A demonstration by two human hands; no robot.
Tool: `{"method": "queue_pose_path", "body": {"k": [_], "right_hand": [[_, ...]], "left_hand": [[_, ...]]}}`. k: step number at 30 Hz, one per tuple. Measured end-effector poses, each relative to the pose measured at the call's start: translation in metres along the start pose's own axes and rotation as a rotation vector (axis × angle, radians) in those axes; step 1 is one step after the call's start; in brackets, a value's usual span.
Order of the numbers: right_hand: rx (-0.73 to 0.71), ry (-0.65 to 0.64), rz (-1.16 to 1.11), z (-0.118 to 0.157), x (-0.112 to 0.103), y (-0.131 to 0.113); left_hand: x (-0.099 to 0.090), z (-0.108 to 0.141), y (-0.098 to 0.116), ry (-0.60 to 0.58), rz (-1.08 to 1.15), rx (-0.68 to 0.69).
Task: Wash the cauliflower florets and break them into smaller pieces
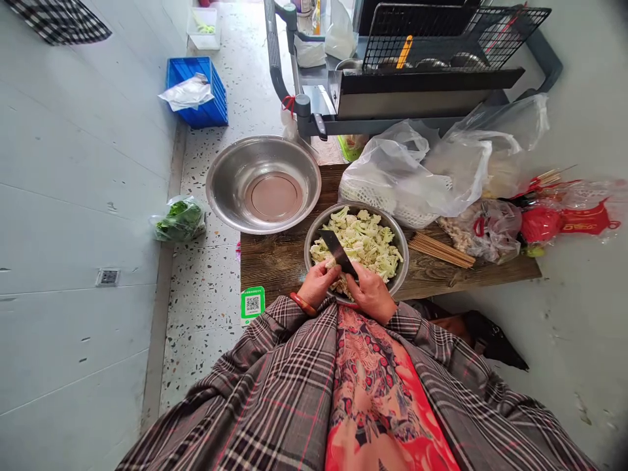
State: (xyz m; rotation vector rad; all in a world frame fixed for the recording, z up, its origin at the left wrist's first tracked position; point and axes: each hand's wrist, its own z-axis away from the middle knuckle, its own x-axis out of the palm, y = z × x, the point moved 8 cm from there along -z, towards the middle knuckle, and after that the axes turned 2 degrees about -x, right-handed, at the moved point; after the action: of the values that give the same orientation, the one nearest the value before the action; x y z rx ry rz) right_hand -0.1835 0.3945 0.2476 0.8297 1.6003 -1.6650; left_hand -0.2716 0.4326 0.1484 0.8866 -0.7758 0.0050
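A steel bowl [405,269] full of cut cauliflower [367,239] stands at the table's front edge, close to my body. Over its near side, my right hand [371,292] is closed round a knife [337,251] with a dark, broad blade pointing up and to the left. My left hand [316,286], with a reddish bracelet at the wrist, pinches a small cauliflower piece [330,262] beside the blade. The knife's handle is hidden in my right hand.
A large steel basin [220,186] overhangs the left of the wooden table [275,261]. Right of the bowl lie wooden skewers [441,250] and plastic bags [392,163]. Behind stands a cart with a grill rack [441,39]. Bagged greens [180,219] and a blue crate [216,98] are on the floor.
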Motion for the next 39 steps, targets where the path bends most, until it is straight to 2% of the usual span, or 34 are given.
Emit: {"method": "queue_pose_path", "body": {"k": [4,7,12,17,20,23,26,29,32,35,39], "right_hand": [[-0.047,0.103,-0.056,0.001,-0.009,-0.002],[-0.021,0.129,-0.077,0.002,-0.014,0.004],[0.157,0.189,-0.131,0.005,-0.024,0.032],[0.408,0.16,-0.527,0.002,-0.015,0.075],[0.493,0.162,-0.679,-0.001,-0.017,0.096],[0.529,0.293,-0.713,0.002,-0.037,0.115],[0.551,0.441,-0.73,0.01,-0.059,0.126],[0.58,0.508,-0.728,0.02,-0.067,0.129],[0.598,0.496,-0.728,0.026,-0.062,0.126],[0.611,0.456,-0.734,0.029,-0.049,0.124],[0.621,0.409,-0.727,0.032,-0.035,0.123]], "left_hand": [[0.006,-0.001,0.005,0.022,0.091,-0.012],[0.008,0.0,0.007,0.043,0.167,-0.057],[0.001,0.0,0.012,0.06,0.245,-0.068],[-0.028,-0.01,0.011,0.186,0.174,-0.022],[-0.045,-0.022,0.016,0.267,0.024,0.065],[-0.056,-0.034,0.028,0.33,-0.287,0.176],[-0.054,-0.045,0.043,0.353,-0.672,0.302],[-0.041,-0.059,0.047,0.25,-0.915,0.358],[-0.034,-0.074,0.051,0.196,-0.975,0.336],[-0.028,-0.094,0.067,0.242,-1.023,0.353],[-0.015,-0.131,0.085,0.305,-1.237,0.349]]}}
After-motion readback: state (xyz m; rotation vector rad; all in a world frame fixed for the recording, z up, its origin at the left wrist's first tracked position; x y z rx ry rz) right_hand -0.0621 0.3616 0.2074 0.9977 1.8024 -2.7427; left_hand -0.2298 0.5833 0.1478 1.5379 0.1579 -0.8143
